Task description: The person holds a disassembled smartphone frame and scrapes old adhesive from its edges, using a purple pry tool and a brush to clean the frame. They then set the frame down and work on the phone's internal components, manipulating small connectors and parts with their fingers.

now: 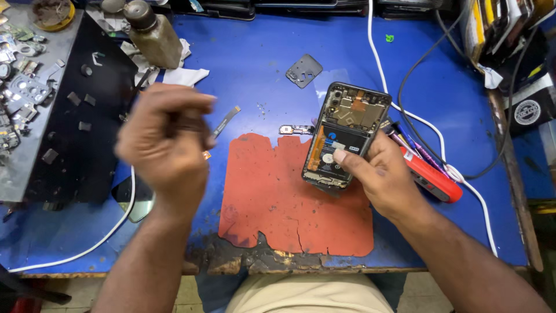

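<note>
Right hand [385, 174] grips the opened phone [347, 134], thumb across its battery, tilted above the red mat [272, 203] | left hand [165, 145] blurred, curled into a loose fist well left of the phone, contents unclear | flex strip [226, 122] just beside it | brown bottle [153, 35] behind | red tool [431, 177] under the right wrist
</note>
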Available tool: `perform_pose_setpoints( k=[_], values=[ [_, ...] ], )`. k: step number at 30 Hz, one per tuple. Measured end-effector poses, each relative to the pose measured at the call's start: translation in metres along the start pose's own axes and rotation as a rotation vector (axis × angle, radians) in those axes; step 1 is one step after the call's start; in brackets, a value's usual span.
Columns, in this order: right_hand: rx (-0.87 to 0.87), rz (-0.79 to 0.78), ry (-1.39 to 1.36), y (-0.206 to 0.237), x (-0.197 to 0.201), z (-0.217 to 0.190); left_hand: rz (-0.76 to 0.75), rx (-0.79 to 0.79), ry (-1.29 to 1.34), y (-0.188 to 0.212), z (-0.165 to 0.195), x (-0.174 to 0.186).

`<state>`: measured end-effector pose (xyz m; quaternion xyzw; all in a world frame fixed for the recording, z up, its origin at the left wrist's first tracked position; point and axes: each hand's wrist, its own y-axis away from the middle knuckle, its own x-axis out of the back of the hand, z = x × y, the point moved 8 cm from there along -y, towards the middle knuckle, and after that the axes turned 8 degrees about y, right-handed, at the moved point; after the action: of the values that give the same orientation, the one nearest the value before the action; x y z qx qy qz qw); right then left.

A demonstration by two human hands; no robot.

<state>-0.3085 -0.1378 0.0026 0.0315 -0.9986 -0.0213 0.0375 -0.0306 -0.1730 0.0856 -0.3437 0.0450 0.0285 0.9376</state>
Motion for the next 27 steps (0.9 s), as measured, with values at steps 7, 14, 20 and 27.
perform_pose_setpoints(
  k=[7,14,20,27],
  values=[
    [-0.068,0.043,-0.034,0.008,0.009,0.003,0.078,0.013,-0.054,0.013,0.019,0.036],
    [-0.044,0.015,-0.062,0.009,0.004,0.01,-0.418,0.186,-0.639,0.04,-0.007,0.024],
    [-0.09,0.048,-0.118,0.013,0.003,0.003,-0.571,0.223,-0.836,0.059,-0.024,0.034],
    [-0.075,0.2,0.081,0.055,0.016,-0.001,-0.573,0.205,-0.835,0.061,-0.032,0.055]
  ],
)
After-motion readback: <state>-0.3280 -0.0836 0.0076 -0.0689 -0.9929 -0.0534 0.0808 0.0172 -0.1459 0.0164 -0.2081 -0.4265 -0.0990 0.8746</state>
